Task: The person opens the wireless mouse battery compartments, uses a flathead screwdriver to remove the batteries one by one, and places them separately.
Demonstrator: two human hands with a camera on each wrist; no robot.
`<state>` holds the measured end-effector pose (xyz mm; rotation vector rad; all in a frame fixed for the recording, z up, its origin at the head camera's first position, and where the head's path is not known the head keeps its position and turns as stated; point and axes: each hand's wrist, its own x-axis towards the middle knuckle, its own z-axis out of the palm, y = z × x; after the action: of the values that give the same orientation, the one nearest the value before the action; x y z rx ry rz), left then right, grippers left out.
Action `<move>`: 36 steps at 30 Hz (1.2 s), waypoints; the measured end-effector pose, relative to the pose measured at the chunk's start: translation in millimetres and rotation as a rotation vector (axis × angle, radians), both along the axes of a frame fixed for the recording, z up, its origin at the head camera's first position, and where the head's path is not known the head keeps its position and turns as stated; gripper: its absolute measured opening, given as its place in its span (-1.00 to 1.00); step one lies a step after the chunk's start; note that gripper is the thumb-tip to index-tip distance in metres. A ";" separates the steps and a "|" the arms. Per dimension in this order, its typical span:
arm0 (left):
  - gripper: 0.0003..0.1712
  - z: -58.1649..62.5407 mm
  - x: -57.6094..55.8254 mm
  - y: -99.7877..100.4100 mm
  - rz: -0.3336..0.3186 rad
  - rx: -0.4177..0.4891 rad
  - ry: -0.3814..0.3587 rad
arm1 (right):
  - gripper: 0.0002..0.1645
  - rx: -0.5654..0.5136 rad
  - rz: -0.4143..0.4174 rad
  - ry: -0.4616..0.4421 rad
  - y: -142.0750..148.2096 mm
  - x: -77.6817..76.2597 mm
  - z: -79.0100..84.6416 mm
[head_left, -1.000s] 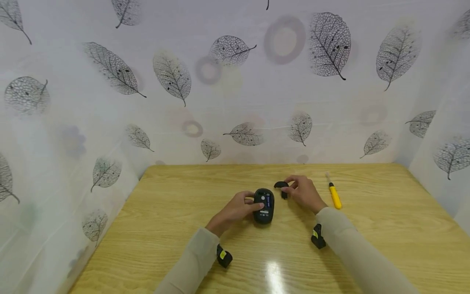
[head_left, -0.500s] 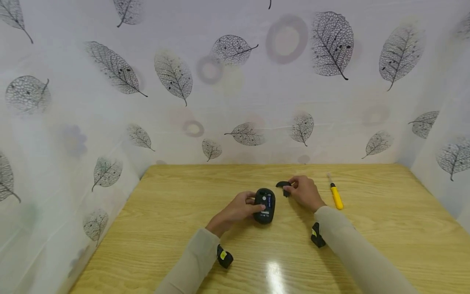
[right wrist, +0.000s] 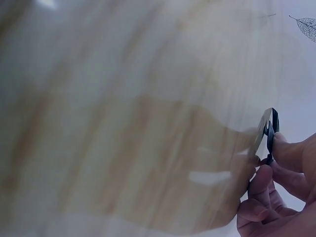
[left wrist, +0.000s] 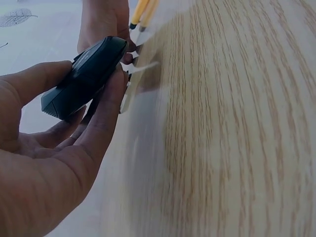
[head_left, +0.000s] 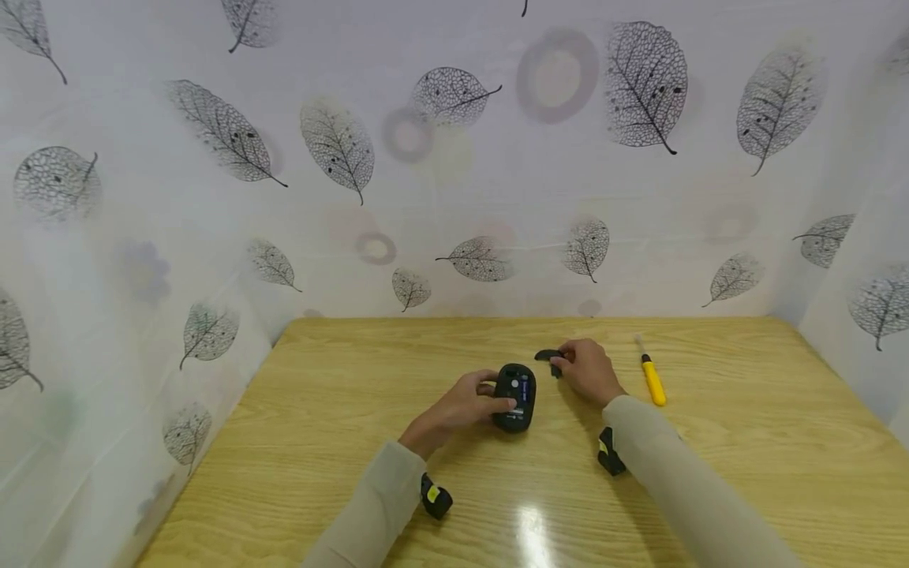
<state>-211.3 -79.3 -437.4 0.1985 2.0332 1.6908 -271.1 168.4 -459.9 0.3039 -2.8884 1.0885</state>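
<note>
A black computer mouse [head_left: 524, 398] is held bottom up by my left hand [head_left: 458, 406], thumb across its underside and fingers beneath. Its battery bay is uncovered, with a dark blue battery [head_left: 525, 387] inside. In the left wrist view the mouse [left wrist: 86, 76] is tilted above the table. To its right and slightly farther back, my right hand [head_left: 591, 373] pinches a small black battery cover [head_left: 547, 355], a curved piece with a narrow stem. The right wrist view has this cover [right wrist: 274, 123] edge-on between thumb and fingers, close over the glossy tabletop.
A screwdriver [head_left: 653, 383] with a yellow handle lies to the right of my right hand, its tip pointing to the back. The wooden table [head_left: 355, 371] ends at a leaf-patterned sheet [head_left: 469, 197] behind it. Black wrist cameras [head_left: 435, 497] sit under both sleeves.
The battery cover has tilted a little in my right hand, its stem now looking shorter. My left hand keeps the mouse nearly still. The head view has turned slightly left.
</note>
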 end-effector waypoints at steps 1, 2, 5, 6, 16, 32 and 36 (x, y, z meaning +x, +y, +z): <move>-0.36 0.2 0.1 -0.1 -0.001 0.001 -0.002 | -0.70 0.002 -0.002 -0.005 -0.1 0.2 0.7; -0.35 0.2 0.1 -0.2 -0.002 0.003 -0.005 | -0.70 0.003 -0.002 -0.008 -0.1 0.3 1.4; -0.35 0.9 0.4 -0.4 -0.005 0.006 -0.013 | -0.68 0.009 -0.002 -0.014 -0.3 0.4 2.7; -0.35 1.1 0.5 -0.4 -0.006 0.004 -0.013 | -0.67 0.010 -0.003 -0.014 -0.4 0.3 2.8; -0.31 1.0 1.0 0.8 0.014 -0.002 -0.024 | -0.65 -0.001 -0.009 -0.023 -0.4 0.0 1.0; -0.24 0.7 2.2 -0.1 0.022 0.029 -0.032 | -0.62 0.009 0.020 -0.016 16.8 6.4 19.3; -0.24 0.5 2.0 -0.9 0.020 0.043 -0.039 | -0.62 0.029 0.018 0.010 26.4 8.5 26.2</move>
<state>-209.4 -80.2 -436.9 0.1586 1.9780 1.7377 -262.6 194.8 -433.7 0.3356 -2.9005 1.0456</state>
